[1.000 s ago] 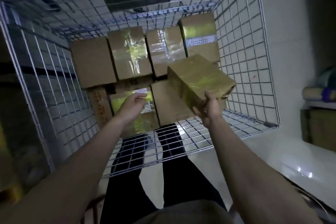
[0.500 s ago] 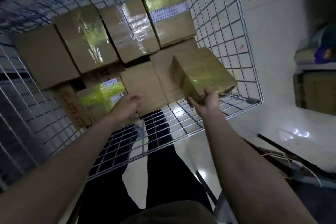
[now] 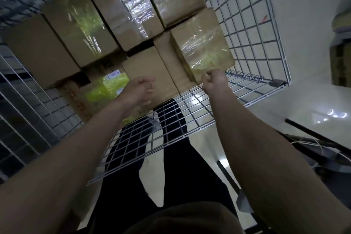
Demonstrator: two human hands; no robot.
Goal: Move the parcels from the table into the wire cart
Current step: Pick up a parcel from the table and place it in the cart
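Reaching over the wire cart's (image 3: 245,30) near rim, the right hand (image 3: 214,82) pinches the near edge of a taped cardboard parcel (image 3: 202,47) with curled fingers (image 3: 208,76); it lies inside against the right mesh wall. The left hand (image 3: 136,91) hovers beside it, fingers loosely curled, holding nothing. Beyond, more taped parcels (image 3: 79,28) fill the cart.

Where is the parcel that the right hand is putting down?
In the head view the taped parcel sits in the wire cart's near right corner, against the right mesh wall, atop plain boxes, with the right hand at its near edge.
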